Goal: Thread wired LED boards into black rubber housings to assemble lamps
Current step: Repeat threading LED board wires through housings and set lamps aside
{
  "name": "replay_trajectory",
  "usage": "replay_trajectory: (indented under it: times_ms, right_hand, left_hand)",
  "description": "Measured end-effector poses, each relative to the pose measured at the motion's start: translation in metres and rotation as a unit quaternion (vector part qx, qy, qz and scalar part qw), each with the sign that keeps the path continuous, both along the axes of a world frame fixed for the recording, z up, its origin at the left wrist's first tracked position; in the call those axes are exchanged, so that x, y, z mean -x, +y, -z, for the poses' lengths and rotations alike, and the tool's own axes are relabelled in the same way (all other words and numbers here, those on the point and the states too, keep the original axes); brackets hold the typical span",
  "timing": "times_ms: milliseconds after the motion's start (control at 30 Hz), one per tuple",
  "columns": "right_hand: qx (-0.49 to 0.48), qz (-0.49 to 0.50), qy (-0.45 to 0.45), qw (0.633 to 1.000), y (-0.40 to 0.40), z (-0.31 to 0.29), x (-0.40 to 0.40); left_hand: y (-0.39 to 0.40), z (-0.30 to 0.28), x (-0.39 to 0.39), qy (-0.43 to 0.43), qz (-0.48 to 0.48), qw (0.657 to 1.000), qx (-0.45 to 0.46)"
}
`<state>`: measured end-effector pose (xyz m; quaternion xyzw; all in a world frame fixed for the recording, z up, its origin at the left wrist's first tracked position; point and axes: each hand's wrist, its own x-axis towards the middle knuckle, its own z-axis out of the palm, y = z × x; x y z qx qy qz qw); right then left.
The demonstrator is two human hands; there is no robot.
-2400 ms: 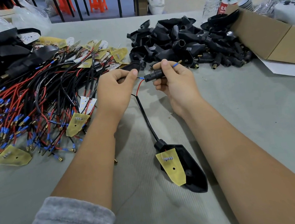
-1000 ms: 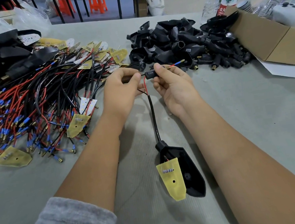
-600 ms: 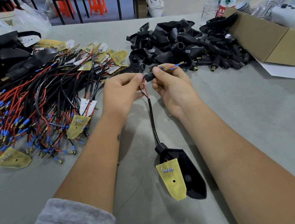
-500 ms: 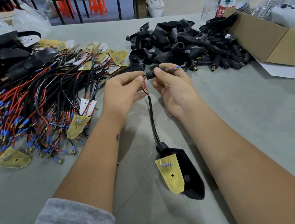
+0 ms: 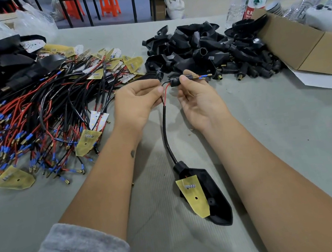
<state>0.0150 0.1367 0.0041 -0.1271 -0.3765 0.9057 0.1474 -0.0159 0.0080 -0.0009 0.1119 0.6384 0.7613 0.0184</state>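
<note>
From the head view, I have one lamp partly built on the surface (image 5: 287,132): the yellow LED board (image 5: 193,195) lies against its black rubber housing (image 5: 216,199) near my right forearm, not seated flat as far as I can tell, and its black cable (image 5: 164,130) rises to my hands. My left hand (image 5: 137,102) is curled, pinching the red and black leads where they split. My right hand (image 5: 197,99) pinches a small black sleeve (image 5: 173,82) with thumb and fingers; the blue-tipped terminals (image 5: 203,76) poke out past it, so I judge this threading nearly through. Much is left: a heap of wired boards (image 5: 35,121) to my left, a pile of empty housings (image 5: 204,52) ahead.
</note>
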Motion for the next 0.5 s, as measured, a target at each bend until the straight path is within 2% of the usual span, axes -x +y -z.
replay_trajectory:
  times_ms: [400, 500]
  right_hand:
    - [-0.136, -0.054, 0.021, 0.989, -0.0076, -0.001, -0.0028]
    - [-0.144, -0.053, 0.03, 0.988, -0.0096, -0.0007, -0.0021]
  left_hand:
    - [-0.0022, -0.0005, -0.0006, 0.079, 0.004, 0.994, 0.071]
    - [-0.002, 0.0009, -0.0005, 0.075, -0.007, 0.993, 0.093]
